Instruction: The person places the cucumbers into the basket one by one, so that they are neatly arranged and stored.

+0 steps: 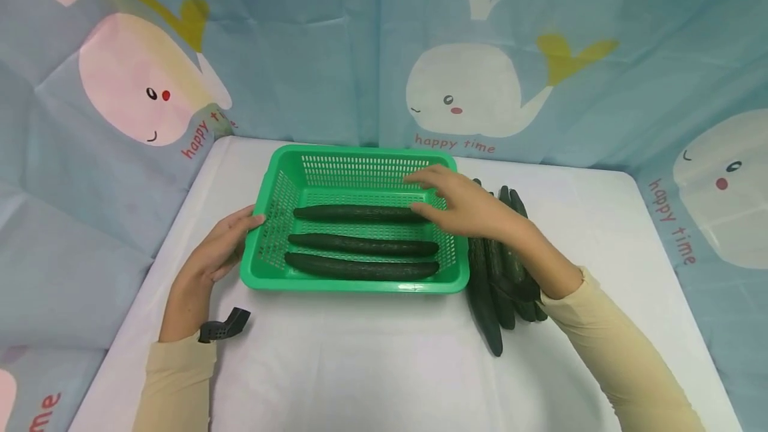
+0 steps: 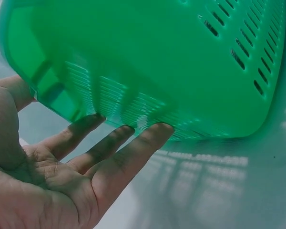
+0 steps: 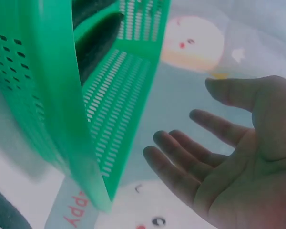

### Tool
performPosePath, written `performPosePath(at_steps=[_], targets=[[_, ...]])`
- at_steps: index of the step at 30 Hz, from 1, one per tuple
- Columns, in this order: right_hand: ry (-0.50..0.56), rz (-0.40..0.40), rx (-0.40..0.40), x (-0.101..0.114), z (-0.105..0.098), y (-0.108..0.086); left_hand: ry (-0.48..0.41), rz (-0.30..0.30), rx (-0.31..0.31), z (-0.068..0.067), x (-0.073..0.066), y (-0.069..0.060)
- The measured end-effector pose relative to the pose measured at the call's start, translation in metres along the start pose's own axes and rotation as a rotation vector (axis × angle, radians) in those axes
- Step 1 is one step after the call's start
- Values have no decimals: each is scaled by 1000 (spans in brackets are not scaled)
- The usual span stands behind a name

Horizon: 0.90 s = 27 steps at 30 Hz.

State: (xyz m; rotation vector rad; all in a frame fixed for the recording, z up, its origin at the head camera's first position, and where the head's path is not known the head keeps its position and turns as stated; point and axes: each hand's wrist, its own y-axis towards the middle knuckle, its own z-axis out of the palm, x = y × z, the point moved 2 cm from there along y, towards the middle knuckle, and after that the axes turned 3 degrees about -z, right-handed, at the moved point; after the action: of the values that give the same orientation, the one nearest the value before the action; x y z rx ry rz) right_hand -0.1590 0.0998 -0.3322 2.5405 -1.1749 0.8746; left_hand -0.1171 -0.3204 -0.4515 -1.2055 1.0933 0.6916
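A green plastic basket (image 1: pixel 354 285) stands on the table with three dark green cucumbers (image 1: pixel 363 267) lying crosswise in it. My left hand (image 1: pixel 219 245) grips the basket's left side: the thumb is at the rim, and in the left wrist view the fingers (image 2: pixel 143 143) rest against the outer wall below. Over the basket's right part hovers my right hand (image 1: pixel 462 205), fingers spread and holding nothing; in the head view it covers the right end of the rearmost cucumber (image 1: pixel 360 213). Several more cucumbers (image 1: pixel 483 299) lie side by side right of the basket, partly hidden under the right forearm.
A white cloth (image 1: pixel 360 365) covers the table. Behind it and at both sides hangs a blue curtain (image 1: pixel 312 72) printed with whales. A black strap device (image 1: pixel 225 327) sits on the left wrist.
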Motion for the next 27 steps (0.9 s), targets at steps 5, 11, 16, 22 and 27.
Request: performPosePath(at_steps=[5,11,16,22,27], targets=[[81,12,-94,-10,-8,-24,2,-23,-7,-2,-1,2],[162,54,-181,-31,-9,-46,-22,-7,-3,-1,0,-1],[164,113,-242,-55,-12,-61,-49,11,-10,1,1,0],[157,201,-246,-82,-3,-86,-48,6,-5,2,2,1],[125,232,-254,-100,3,-102,-35,16,-13,1,3,1]])
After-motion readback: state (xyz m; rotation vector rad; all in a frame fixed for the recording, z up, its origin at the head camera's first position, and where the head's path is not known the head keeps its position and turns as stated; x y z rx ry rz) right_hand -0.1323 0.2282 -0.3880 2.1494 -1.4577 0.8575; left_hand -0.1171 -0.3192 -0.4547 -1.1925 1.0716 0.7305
